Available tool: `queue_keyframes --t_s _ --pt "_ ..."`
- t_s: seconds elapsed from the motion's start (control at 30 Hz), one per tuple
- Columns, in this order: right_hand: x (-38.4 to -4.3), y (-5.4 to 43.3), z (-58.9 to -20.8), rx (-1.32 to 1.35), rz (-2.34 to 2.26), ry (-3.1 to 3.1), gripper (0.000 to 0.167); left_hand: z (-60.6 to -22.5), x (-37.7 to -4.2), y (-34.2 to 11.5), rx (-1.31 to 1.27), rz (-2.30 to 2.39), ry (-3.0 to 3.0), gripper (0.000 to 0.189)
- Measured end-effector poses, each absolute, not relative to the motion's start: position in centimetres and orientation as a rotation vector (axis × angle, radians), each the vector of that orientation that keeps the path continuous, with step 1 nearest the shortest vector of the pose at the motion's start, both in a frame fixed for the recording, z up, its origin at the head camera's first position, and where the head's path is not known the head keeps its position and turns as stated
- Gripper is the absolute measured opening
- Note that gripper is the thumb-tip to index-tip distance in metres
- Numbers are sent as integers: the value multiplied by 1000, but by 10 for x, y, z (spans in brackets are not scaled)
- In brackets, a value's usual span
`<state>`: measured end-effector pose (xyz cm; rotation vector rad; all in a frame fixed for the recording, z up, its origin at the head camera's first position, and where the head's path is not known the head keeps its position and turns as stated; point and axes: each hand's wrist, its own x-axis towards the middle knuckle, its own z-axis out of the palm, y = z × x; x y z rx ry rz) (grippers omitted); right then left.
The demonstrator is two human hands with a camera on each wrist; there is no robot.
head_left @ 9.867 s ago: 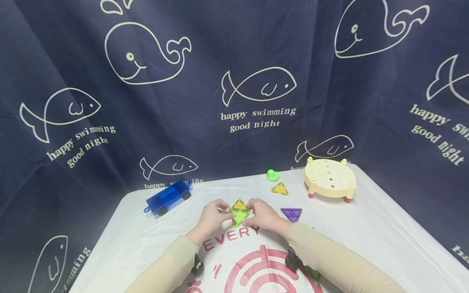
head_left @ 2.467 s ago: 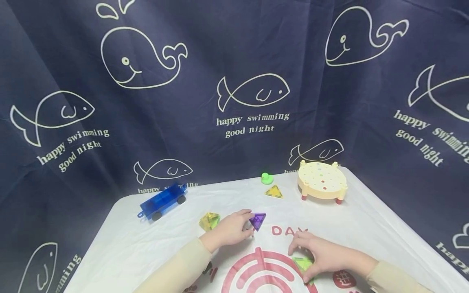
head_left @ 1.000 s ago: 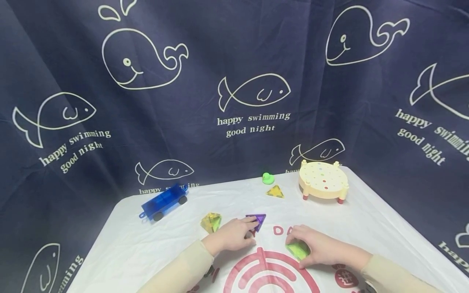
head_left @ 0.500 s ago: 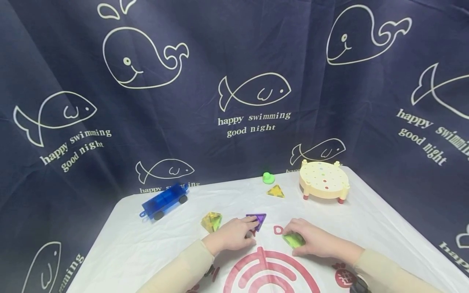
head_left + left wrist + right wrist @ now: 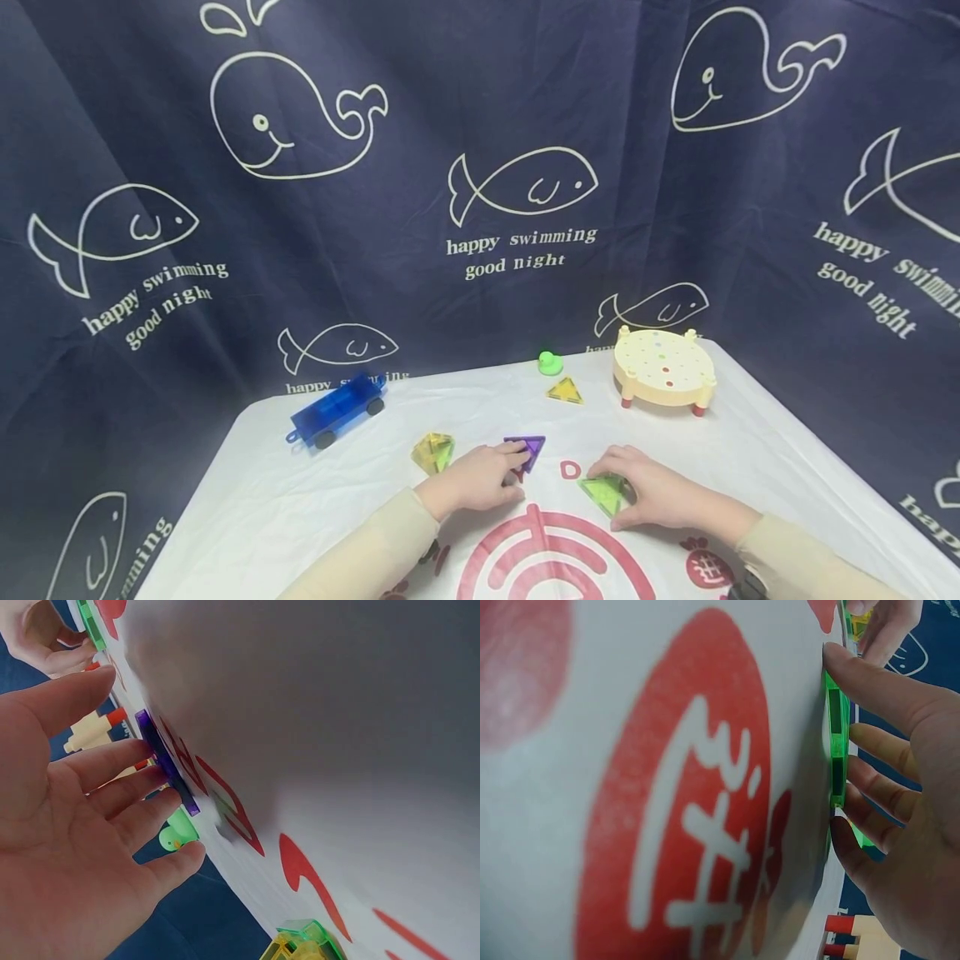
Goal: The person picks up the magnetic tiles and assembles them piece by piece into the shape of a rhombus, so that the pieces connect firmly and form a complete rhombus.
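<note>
In the head view my left hand [image 5: 482, 478] lies with relaxed, extended fingers on a translucent purple triangular magnetic tile [image 5: 534, 447]. The left wrist view shows those fingertips pressing on the purple tile [image 5: 165, 763], which lies flat on the cloth. My right hand [image 5: 658, 492] holds a translucent green triangular magnetic tile [image 5: 602, 493] between thumb and fingers, low over the table to the right of the purple one. Seen edge-on in the right wrist view, the green tile [image 5: 837, 742] has the thumb at one end. A yellow-green tile shape [image 5: 432, 452] stands left of my left hand.
A yellow triangular tile [image 5: 566, 391] and a green toy duck [image 5: 551, 363] lie toward the back. A cream round toy with red-tipped legs [image 5: 664, 369] stands back right, a blue wheeled toy cart [image 5: 337, 410] back left. Dark printed curtain [image 5: 420, 100] hangs behind the white cloth.
Since the oldest frame, both hands have left the yellow-green shape, now farther left; the purple tile has shifted left. My right hand brought the green tile up toward it; the green tile now shows more fully.
</note>
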<state>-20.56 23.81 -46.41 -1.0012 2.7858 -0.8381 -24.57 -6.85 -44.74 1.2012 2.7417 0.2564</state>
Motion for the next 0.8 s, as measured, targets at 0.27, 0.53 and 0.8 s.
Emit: queue_keyframes --t_s 0.27,0.53,0.8 --pt "-210 232 -462 -947 -832 2814 56 -450 -246 -68 1187 235 2738 60" --pt "-222 225 -462 -934 -824 2868 51 -450 -247 -69 1179 236 2737 60" --pt "-232 217 -461 -879 -871 2911 43 -451 -246 -69 1170 245 2740 60"
